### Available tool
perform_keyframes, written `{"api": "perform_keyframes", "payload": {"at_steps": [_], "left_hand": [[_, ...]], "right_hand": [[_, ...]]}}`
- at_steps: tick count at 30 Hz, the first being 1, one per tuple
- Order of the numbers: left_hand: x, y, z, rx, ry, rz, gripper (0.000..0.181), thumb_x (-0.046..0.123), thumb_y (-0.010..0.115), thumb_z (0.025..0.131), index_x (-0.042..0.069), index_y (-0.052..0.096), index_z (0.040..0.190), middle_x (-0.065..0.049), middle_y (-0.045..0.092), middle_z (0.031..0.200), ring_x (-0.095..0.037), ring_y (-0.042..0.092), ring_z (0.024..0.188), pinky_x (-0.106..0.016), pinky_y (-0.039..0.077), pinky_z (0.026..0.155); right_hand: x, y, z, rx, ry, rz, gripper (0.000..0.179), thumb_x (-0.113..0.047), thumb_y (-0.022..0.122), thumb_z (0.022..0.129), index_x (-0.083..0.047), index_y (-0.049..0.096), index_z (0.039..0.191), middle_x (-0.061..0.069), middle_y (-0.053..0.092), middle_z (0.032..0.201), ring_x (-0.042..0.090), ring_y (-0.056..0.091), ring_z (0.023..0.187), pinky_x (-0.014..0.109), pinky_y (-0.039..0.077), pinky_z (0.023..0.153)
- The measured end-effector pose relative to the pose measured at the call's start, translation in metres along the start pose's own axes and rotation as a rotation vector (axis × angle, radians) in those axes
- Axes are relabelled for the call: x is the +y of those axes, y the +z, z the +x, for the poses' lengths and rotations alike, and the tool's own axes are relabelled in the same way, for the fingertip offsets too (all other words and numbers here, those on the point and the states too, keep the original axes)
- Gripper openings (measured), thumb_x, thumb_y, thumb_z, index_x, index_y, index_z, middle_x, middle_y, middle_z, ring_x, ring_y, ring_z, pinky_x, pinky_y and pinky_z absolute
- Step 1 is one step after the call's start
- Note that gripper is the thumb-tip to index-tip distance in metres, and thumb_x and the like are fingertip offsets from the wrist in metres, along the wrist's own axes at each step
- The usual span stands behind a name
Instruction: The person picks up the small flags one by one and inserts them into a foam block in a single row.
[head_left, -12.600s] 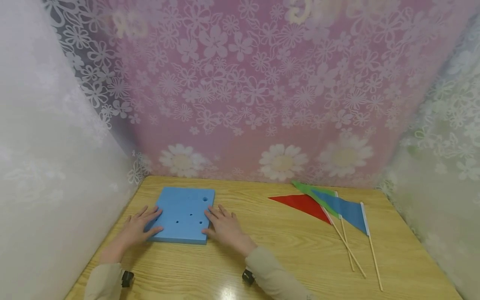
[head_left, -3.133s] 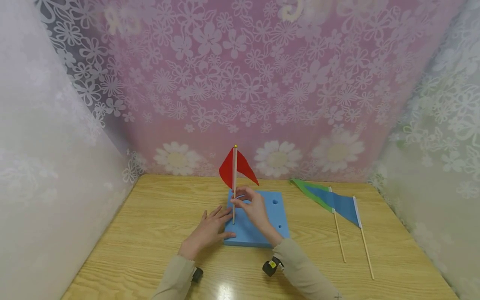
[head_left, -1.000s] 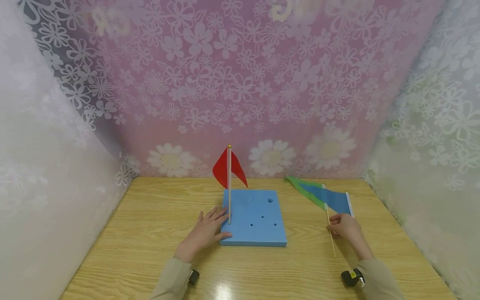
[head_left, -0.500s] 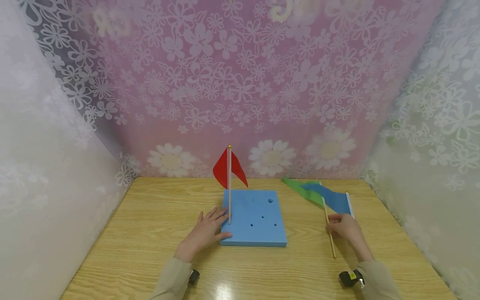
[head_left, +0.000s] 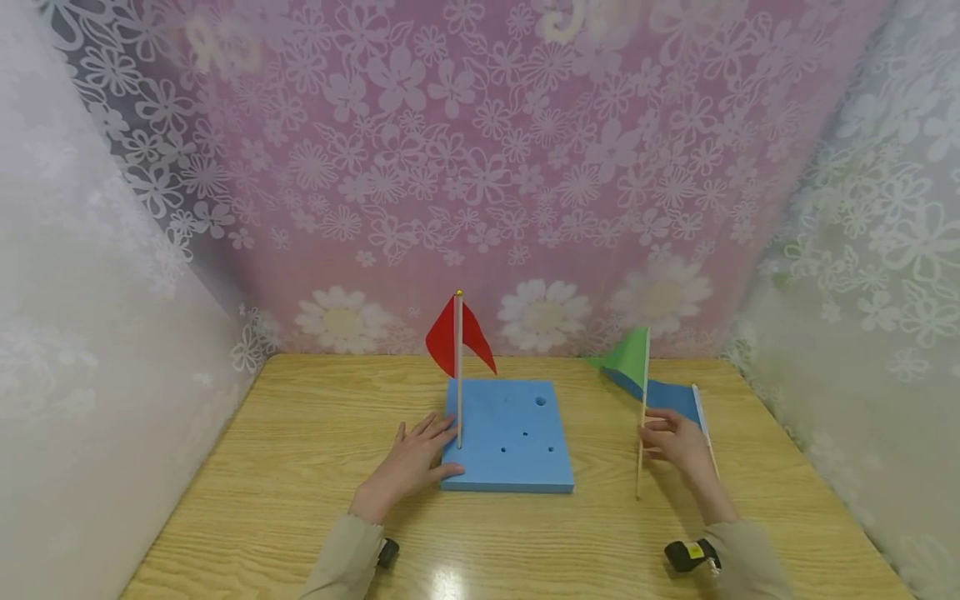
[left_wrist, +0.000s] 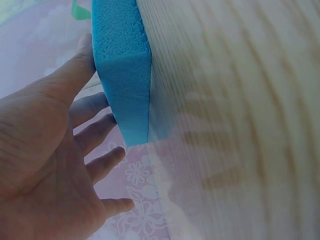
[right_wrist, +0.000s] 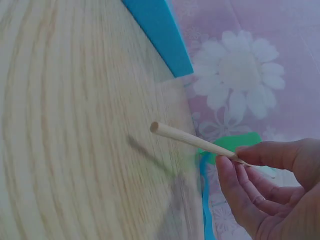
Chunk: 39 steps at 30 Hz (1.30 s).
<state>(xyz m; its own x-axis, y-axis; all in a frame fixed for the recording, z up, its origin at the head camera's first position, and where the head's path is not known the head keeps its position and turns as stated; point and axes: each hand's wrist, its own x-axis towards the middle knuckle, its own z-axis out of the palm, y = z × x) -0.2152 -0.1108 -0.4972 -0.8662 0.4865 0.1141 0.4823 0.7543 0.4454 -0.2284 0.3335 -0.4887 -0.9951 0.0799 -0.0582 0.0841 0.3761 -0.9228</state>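
Observation:
My right hand point(head_left: 677, 442) pinches the wooden stick of a green flag point(head_left: 628, 357) between thumb and fingertips. The flag stands nearly upright; in the right wrist view the lower end of its stick point(right_wrist: 185, 137) is raised off the table. My left hand point(head_left: 411, 467) lies with spread fingers on the left edge of a blue foam board point(head_left: 517, 471), thumb on top near the front corner. A red flag point(head_left: 446, 337) stands upright in a hole on the board's left side. Several open holes show in the rest of the board, one of them larger, at the back right.
A blue flag point(head_left: 675, 400) lies on the wooden table point(head_left: 315, 467), partly behind the green flag and my right hand. Flowered curtains point(head_left: 480, 167) close off the back and both sides of the table.
The red flag went from the table into the board, which had shifted right. In the last second, my right hand has lifted the green flag from lying flat to nearly upright; my left hand stayed.

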Motion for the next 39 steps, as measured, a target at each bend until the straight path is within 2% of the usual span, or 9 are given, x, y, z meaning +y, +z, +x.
{"api": "perform_keyframes", "payload": {"at_steps": [6, 12, 21, 24, 34, 39], "left_hand": [[-0.001, 0.000, 0.000, -0.002, 0.005, -0.001, 0.069, 0.041, 0.073, 0.092, 0.008, 0.052, 0.149, -0.013, 0.042, 0.158, -0.044, 0.028, 0.149, -0.079, 0.015, 0.110], [-0.002, 0.001, 0.000, -0.005, 0.009, 0.010, 0.069, 0.043, 0.072, 0.092, 0.009, 0.052, 0.149, -0.013, 0.041, 0.159, -0.044, 0.028, 0.149, -0.079, 0.016, 0.110], [-0.001, -0.001, 0.000, -0.011, -0.005, -0.003, 0.069, 0.041, 0.072, 0.093, 0.010, 0.051, 0.150, -0.013, 0.040, 0.159, -0.043, 0.026, 0.150, -0.078, 0.014, 0.111], [-0.001, 0.000, 0.000, -0.012, -0.001, 0.000, 0.069, 0.042, 0.072, 0.093, 0.009, 0.051, 0.150, -0.013, 0.041, 0.159, -0.043, 0.026, 0.150, -0.078, 0.015, 0.111], [-0.003, 0.002, 0.000, -0.003, 0.008, 0.019, 0.070, 0.043, 0.072, 0.093, 0.008, 0.051, 0.150, -0.013, 0.041, 0.159, -0.044, 0.028, 0.149, -0.079, 0.016, 0.110], [-0.003, 0.001, 0.000, -0.011, 0.010, 0.007, 0.071, 0.043, 0.071, 0.093, 0.008, 0.050, 0.151, -0.013, 0.040, 0.160, -0.044, 0.027, 0.150, -0.079, 0.015, 0.110]], "right_hand": [[-0.004, 0.008, 0.001, 0.003, -0.011, 0.053, 0.056, -0.004, 0.063, 0.100, 0.014, 0.037, 0.147, 0.035, 0.057, 0.123, 0.011, 0.072, 0.081, 0.034, 0.062, 0.075], [-0.017, 0.014, -0.001, 0.014, -0.024, 0.089, 0.057, -0.009, 0.064, 0.100, 0.008, 0.039, 0.149, 0.028, 0.056, 0.127, 0.007, 0.071, 0.085, 0.037, 0.062, 0.080], [-0.041, 0.027, 0.001, 0.038, -0.078, 0.173, 0.055, -0.011, 0.066, 0.100, 0.003, 0.043, 0.148, 0.002, 0.065, 0.112, 0.003, 0.069, 0.084, 0.035, 0.062, 0.078], [-0.048, 0.035, 0.002, 0.034, -0.101, 0.184, 0.055, -0.010, 0.066, 0.100, 0.001, 0.043, 0.149, 0.004, 0.065, 0.113, 0.005, 0.069, 0.084, 0.034, 0.062, 0.078], [-0.081, 0.080, 0.003, 0.009, -0.173, 0.217, 0.049, -0.007, 0.065, 0.100, -0.001, 0.047, 0.145, 0.028, 0.058, 0.126, 0.004, 0.068, 0.083, 0.037, 0.062, 0.077], [-0.092, 0.106, 0.006, -0.016, -0.216, 0.250, 0.047, -0.005, 0.066, 0.099, -0.001, 0.050, 0.142, 0.030, 0.057, 0.125, 0.006, 0.069, 0.083, 0.036, 0.062, 0.076]]}}
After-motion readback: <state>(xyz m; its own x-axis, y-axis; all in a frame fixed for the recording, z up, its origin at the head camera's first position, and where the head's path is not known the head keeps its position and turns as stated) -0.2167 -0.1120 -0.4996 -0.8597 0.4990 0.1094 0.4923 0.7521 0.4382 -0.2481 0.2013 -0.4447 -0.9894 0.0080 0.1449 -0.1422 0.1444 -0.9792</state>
